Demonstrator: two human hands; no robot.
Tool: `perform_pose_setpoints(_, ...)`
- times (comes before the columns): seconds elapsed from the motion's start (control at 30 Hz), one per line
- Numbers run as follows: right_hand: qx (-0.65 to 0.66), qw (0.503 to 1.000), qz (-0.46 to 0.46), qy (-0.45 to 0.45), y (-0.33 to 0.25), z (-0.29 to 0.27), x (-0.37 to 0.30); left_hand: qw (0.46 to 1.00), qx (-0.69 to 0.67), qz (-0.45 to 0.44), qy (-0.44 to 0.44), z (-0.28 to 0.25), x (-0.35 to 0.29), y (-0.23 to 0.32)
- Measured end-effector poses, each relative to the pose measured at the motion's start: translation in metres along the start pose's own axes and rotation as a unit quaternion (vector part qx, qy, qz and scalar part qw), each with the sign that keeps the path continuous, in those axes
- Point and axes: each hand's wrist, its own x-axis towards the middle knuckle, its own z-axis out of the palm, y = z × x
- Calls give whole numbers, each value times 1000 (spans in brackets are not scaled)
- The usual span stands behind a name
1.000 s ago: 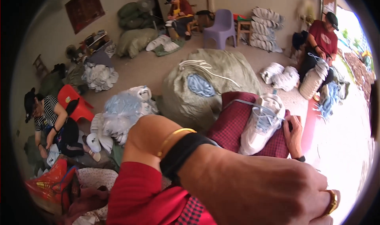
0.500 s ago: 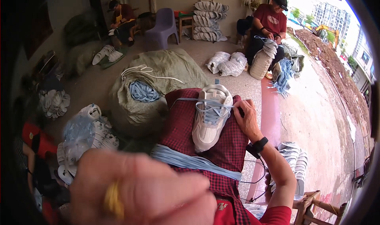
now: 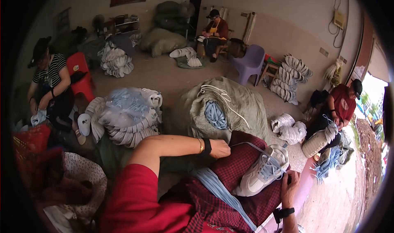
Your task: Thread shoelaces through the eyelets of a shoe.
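Observation:
A white sneaker [image 3: 255,179] with pale blue laces rests on my lap, on red-and-black checked cloth, its toe toward me. To its left my left hand [image 3: 220,149] is closed in a fist, the arm stretched across. One blue shoelace [image 3: 250,145] runs from the sneaker's eyelets to this fist. At the sneaker's right side my right hand [image 3: 289,188] has thumb and fingers pinched on the other side of the lacing. A bundle of loose blue laces [image 3: 223,198] lies across my lap, nearer to me than the sneaker.
A green sack [image 3: 246,101] with coiled blue laces stands just beyond my knees. Stacked white shoe uppers [image 3: 131,134] are at left. A purple chair [image 3: 250,62] stands farther back. Co-workers sit at left, at the back and at right [image 3: 342,103].
The view has swung left. My left hand, large and blurred close in front before, is now out beyond my lap, left of the sneaker. My right hand stays beside the sneaker.

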Motion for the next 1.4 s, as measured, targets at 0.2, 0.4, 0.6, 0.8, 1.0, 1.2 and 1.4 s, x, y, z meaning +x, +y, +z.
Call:
perform_pose_setpoints(0.2, -13, 1000, 20, -13, 13, 4, -6, 998, 25, -59, -10, 5, 15, 12)
perform_pose_setpoints(0.4, -22, 999, 30, -9, 13, 4, -1, 983, -31, -166, -72, 8, 30, 5)
perform_pose_setpoints(0.6, -7, 1000, 24, -15, 10, 8, 1, 952, -153, -236, -117, -2, 25, 10)
perform_pose_setpoints(0.8, -18, 999, 47, -21, 19, 9, 0, 950, -158, -247, -103, -4, 22, 16)
perform_pose_setpoints(1.0, -37, 997, 70, -18, 16, -9, -7, 955, -171, -239, -42, 8, 31, 31)
perform_pose_setpoints(1.2, 10, 1000, -11, 3, 18, 18, 4, 938, -101, -284, -174, -50, 19, 23)
perform_pose_setpoints(1.4, -51, 996, -74, 6, 18, 16, 9, 910, -122, -291, 268, -83, 41, -5)
